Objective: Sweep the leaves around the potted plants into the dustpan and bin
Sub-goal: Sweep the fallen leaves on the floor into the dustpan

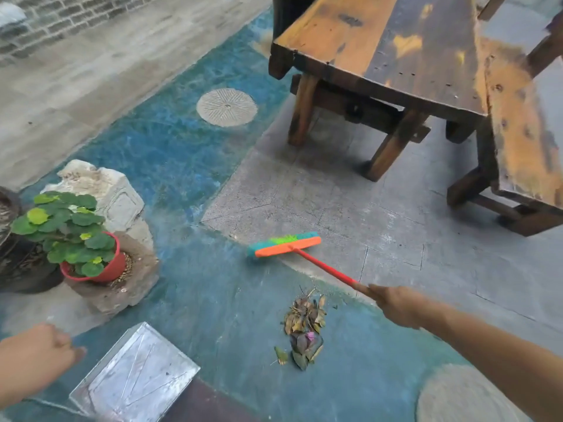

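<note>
A small heap of dry brown leaves [304,325] lies on the blue-green floor in front of me. My right hand [396,306] grips the red handle of a broom [285,244], whose orange head with teal and green bristles rests on the floor beyond the heap. A flat metal dustpan [134,376] lies on the floor at lower left, to the left of the leaves. My left hand [39,357] hovers just left of the dustpan with fingers curled; whether it holds anything cannot be told. A green plant in a red pot [100,269] stands on a stone at left.
A carved pale stone [106,190] sits behind the red pot, and a dark pot [18,263] stands at the far left edge. A heavy wooden table [380,50] and bench [524,132] fill the upper right. A round drain cover [227,107] lies in the floor.
</note>
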{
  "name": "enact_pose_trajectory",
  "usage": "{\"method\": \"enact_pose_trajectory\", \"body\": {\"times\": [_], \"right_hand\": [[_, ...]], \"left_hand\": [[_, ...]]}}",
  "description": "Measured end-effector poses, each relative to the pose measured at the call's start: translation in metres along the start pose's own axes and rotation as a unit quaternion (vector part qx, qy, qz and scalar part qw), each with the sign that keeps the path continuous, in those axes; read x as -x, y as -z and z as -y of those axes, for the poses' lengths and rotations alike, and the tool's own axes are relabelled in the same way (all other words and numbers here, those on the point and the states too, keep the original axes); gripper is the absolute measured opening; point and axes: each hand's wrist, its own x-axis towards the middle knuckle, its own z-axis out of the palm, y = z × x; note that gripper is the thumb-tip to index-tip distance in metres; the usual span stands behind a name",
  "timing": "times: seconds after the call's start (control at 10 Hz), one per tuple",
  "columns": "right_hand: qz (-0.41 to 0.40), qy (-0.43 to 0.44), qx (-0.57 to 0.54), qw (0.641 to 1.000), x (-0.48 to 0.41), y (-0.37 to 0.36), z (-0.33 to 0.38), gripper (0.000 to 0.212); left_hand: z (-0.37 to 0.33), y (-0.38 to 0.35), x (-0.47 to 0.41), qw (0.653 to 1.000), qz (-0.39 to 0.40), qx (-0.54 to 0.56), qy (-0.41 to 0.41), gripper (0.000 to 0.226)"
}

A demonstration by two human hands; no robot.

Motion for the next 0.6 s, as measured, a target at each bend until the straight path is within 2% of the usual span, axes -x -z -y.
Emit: {"method": "enact_pose_trajectory", "body": {"times": [0.1, 0.2, 0.3, 0.4, 0.6], "right_hand": [[-0.003, -0.003, -0.084, 0.996, -0.037, -0.002, 0.050, 0.061], [-0.019, -0.019, -0.119, 0.993, -0.060, -0.020, 0.089, 0.064], [0.015, -0.058, -0.118, 0.991, -0.051, -0.051, 0.096, 0.064], [0.013, -0.092, -0.114, 0.989, -0.021, -0.089, 0.077, 0.062], [0.066, -0.138, -0.158, 0.976, 0.074, -0.156, 0.065, 0.077]], "left_hand": [[-0.042, 0.008, -0.013, 0.997, 0.002, -0.064, 0.035, 0.049], [-0.057, 0.009, -0.038, 0.998, 0.003, -0.057, 0.009, 0.054], [-0.071, 0.022, -0.056, 0.997, 0.043, -0.049, -0.043, 0.046], [-0.083, 0.030, -0.070, 0.994, 0.065, -0.023, -0.080, 0.049], [-0.109, 0.027, -0.090, 0.981, 0.090, -0.044, -0.166, 0.044]]}}
